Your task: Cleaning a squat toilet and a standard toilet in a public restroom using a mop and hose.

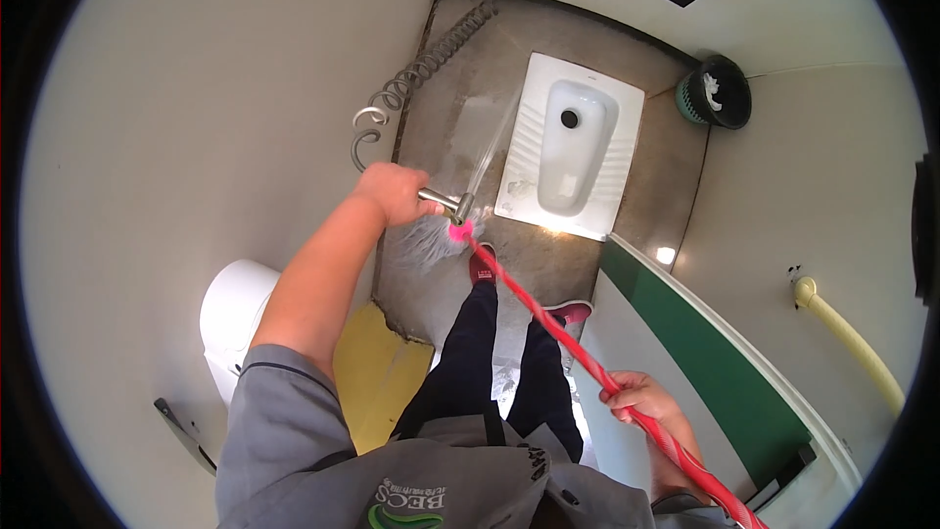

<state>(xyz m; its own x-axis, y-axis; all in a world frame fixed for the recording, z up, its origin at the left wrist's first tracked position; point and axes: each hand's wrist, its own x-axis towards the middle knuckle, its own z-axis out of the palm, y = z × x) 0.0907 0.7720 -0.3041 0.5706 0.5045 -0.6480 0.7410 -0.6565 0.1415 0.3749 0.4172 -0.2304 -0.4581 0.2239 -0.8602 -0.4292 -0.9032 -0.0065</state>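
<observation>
My left hand (394,193) is closed around the handle of a metal spray nozzle (464,206). A jet of water (487,159) leaves it, slanting away over the floor toward the left side of the white squat toilet (516,162). From behind that hand, a grey coiled hose (421,67) runs up to a wall fitting. My right hand (641,398) grips the red, plastic-wrapped handle of a mop (553,325), low on the right. Its pink collar and pale, stringy head (428,242) lie on the floor just below the nozzle, beside my left shoe.
A dark basket (720,93) with white paper stands in the far right corner. An open green-and-white door (676,333) is at the right, with a pale yellow grab bar (852,338) beyond it. A white dispenser (233,309) hangs on the left wall. The floor (460,118) looks wet.
</observation>
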